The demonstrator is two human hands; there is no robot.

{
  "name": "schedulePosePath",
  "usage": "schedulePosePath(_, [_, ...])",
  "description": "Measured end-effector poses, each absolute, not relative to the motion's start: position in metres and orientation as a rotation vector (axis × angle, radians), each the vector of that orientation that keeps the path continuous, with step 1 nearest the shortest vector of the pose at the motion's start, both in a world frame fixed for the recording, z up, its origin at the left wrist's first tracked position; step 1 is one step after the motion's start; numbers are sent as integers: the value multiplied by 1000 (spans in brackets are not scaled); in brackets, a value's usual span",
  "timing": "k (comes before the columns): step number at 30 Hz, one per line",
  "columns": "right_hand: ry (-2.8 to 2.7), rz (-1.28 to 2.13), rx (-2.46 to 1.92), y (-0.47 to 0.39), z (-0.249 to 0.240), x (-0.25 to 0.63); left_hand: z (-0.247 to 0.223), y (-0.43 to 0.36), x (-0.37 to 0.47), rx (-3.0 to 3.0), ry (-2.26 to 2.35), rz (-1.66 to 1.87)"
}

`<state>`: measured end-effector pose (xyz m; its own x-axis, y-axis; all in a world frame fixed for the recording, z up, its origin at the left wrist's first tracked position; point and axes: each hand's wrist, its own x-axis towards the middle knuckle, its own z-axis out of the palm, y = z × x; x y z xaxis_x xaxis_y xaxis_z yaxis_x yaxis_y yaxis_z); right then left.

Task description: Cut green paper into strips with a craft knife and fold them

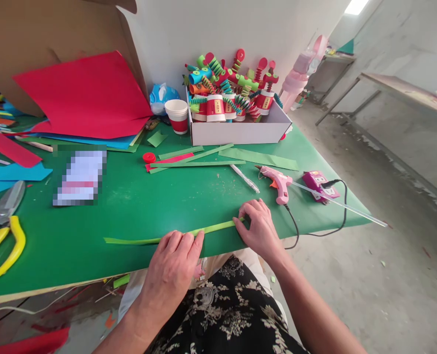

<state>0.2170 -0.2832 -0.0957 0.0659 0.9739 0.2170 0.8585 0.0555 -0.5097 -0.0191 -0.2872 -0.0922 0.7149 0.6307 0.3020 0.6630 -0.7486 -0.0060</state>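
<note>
A long, narrow light-green paper strip (140, 240) lies along the front edge of the green table (137, 196). My left hand (174, 260) presses on the strip's middle with the fingers flat and together. My right hand (257, 226) pinches the strip's right end with the fingertips. A pink glue gun (279, 184) with a clear glue stick lies just beyond my right hand, its black cord running off the table edge.
A white box (240, 129) of finished paper-cup crafts stands at the back. Green and red paper strips (196, 158), a red cap (149, 157), a pen (245, 178), a paper cup (177, 115), coloured sheets (85, 98) and yellow-handled shears (2, 231) lie around.
</note>
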Motion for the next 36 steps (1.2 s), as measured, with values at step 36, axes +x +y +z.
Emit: schedulePosePath(36, [-2435,-27,-1466,-325,-106,180,-89,-289,-18,-2754,-1028,-410])
